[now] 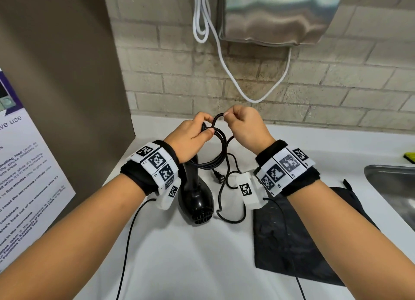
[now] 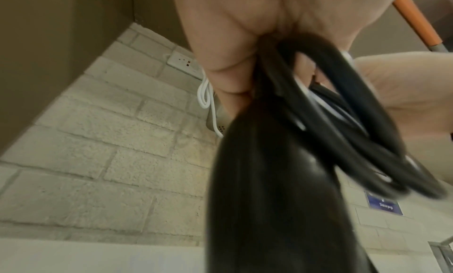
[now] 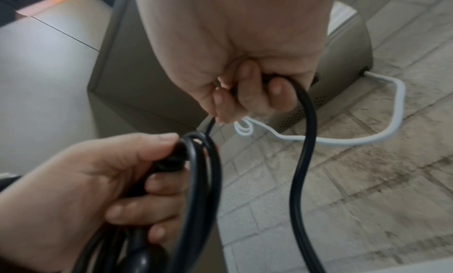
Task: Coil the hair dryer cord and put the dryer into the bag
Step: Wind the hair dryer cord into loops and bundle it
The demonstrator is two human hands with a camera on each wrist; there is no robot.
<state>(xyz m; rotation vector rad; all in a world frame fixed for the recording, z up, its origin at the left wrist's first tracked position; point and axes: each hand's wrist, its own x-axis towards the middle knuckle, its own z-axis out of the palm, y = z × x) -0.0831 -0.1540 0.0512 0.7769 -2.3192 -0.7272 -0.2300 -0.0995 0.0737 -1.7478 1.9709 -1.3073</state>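
A black hair dryer (image 1: 195,198) stands on the white counter (image 1: 179,254), handle up and barrel toward me. My left hand (image 1: 195,132) grips the top of the handle (image 2: 269,190) together with a few loops of the black cord (image 1: 221,151). My right hand (image 1: 243,125) pinches a further stretch of cord (image 3: 304,145) just right of the left hand, forming a new loop. Loose cord (image 1: 226,216) and the plug (image 1: 219,178) lie on the counter below. The black bag (image 1: 292,232) lies flat to the right, partly under my right forearm.
A metal wall unit (image 1: 278,14) with a white cable (image 1: 226,64) hangs on the brick wall behind. A steel sink (image 1: 395,187) is at the far right, with a yellow-green thing (image 1: 409,157) beside it. A printed notice (image 1: 24,176) stands at the left.
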